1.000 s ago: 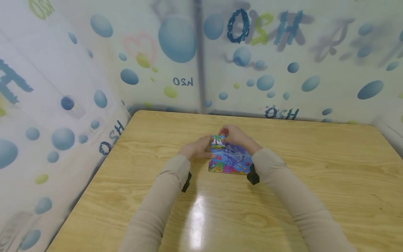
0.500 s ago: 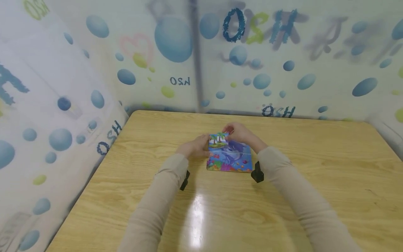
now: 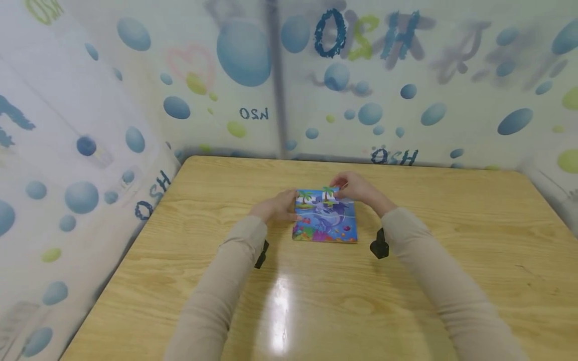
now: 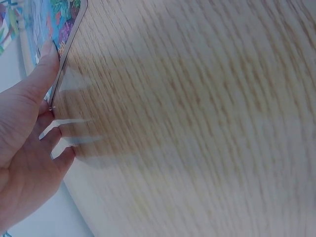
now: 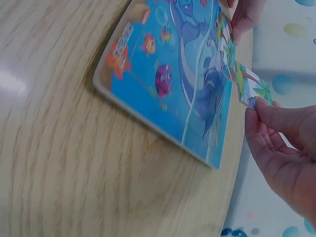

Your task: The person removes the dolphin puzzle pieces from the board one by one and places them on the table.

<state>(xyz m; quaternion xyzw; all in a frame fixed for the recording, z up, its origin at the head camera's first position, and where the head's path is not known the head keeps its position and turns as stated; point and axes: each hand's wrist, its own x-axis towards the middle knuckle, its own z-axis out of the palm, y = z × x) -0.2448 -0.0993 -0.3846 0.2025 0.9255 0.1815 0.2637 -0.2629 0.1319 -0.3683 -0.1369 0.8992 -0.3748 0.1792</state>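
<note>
A square jigsaw puzzle point(image 3: 322, 225) with a dolphin and sea creatures lies flat on the wooden table. My left hand point(image 3: 274, 205) grips its left edge: in the left wrist view the thumb point(image 4: 47, 61) rests on the picture and fingertips bear against the rim. My right hand point(image 3: 357, 189) pinches a loose puzzle piece point(image 5: 253, 85) by one edge, between thumb and fingers. This piece shows a palm tree and is tilted up over the puzzle's far side. Another palm tree is printed at the far left corner, beside my left fingers.
The wooden table point(image 3: 352, 301) runs up to a wall point(image 3: 388, 80) printed with blue and green bubbles, and a second printed wall point(image 3: 86, 170) stands at the left. Black devices hang under both wrists, the right one point(image 3: 379, 244) beside the puzzle.
My right hand has moved to the right with the palm-tree piece, drawing it away from the far left corner. My left hand has stayed at the puzzle's left edge.
</note>
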